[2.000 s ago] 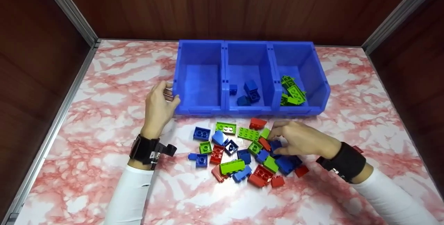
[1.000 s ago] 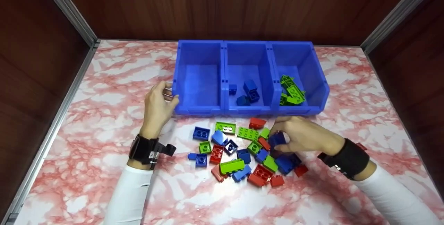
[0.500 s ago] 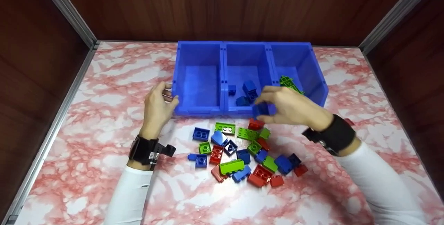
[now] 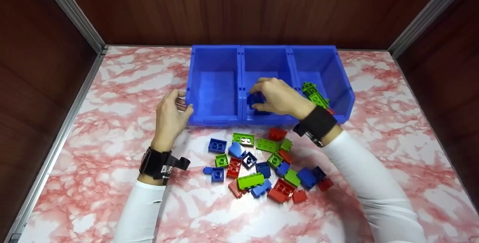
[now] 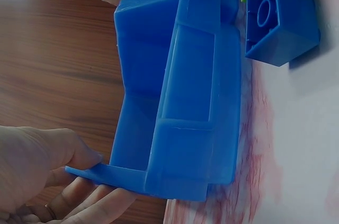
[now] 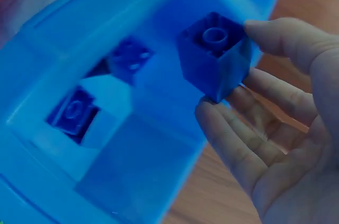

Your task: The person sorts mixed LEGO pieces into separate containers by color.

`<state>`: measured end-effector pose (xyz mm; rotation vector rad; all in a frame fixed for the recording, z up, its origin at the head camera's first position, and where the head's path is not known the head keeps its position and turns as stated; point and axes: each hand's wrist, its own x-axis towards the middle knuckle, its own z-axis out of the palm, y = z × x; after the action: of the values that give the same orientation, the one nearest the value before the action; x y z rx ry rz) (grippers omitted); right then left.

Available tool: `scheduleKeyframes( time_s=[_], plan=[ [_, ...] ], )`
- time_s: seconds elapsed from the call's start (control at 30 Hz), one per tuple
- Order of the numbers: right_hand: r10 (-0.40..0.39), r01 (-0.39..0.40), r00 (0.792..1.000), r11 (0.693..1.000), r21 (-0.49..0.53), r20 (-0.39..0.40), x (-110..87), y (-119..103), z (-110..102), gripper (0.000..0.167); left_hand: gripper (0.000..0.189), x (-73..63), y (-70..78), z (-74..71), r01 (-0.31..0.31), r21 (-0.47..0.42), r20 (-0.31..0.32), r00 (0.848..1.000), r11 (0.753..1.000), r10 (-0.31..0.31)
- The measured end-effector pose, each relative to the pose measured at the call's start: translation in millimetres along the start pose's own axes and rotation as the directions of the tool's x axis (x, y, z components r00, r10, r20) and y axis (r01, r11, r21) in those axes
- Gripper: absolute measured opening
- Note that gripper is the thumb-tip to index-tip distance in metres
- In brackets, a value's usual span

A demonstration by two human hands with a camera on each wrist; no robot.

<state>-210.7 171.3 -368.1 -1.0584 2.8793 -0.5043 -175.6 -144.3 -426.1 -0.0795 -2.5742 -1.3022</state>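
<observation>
My right hand (image 4: 280,97) pinches a blue toy brick (image 6: 214,57) between thumb and fingertips, over the middle compartment of the blue three-part bin (image 4: 215,120). The brick's hollow underside shows in the right wrist view. Lower in that compartment lie other blue bricks, one with its underside up (image 6: 72,113); my hand hides most of them in the head view. At the bin's left end, my left hand (image 4: 170,119) grips the side wall, thumb (image 5: 85,155) on one face and fingers on the other.
Green bricks (image 4: 315,95) lie in the right compartment. In front of the bin, several loose bricks are scattered, among them a long green brick (image 4: 250,180), a red brick (image 4: 234,167) and a blue brick (image 4: 217,145). Wooden panels (image 4: 239,11) enclose the table's back and sides.
My right hand has lifted a blue brick from the right part of the pile and carried it left and away from me, over the middle compartment. The left hand keeps its hold.
</observation>
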Motion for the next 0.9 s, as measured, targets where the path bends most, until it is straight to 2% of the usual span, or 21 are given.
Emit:
scheduleKeyframes(
  time_s=[0.3, 0.57, 0.73, 0.9],
  plan=[
    [0.065, -0.068, 0.995, 0.997, 0.040, 0.078, 11.0, 15, 24, 0.037, 0.030, -0.7, 0.8, 0.2, 0.012, -0.005, 0.013, 1.000, 1.000, -0.012],
    [0.058, -0.065, 0.992, 0.996, 0.056, 0.116, 10.3, 16, 31, 0.037, 0.031, -0.5, -0.2, 0.9, 0.012, -0.007, 0.015, 1.000, 1.000, -0.012],
    [0.022, -0.023, 0.996, 1.000, 0.010, 0.081, -3.6, 11, 21, 0.036, 0.030, -0.1, 0.1, 0.4, 0.003, 0.000, 0.005, 1.000, 1.000, -0.003],
    [-0.051, 0.051, 0.999, 0.998, -0.042, 0.009, -32.6, 0, 4, 0.032, 0.029, 0.3, -0.7, 0.6, -0.007, 0.005, -0.007, 1.000, 1.000, 0.007]
  ],
)
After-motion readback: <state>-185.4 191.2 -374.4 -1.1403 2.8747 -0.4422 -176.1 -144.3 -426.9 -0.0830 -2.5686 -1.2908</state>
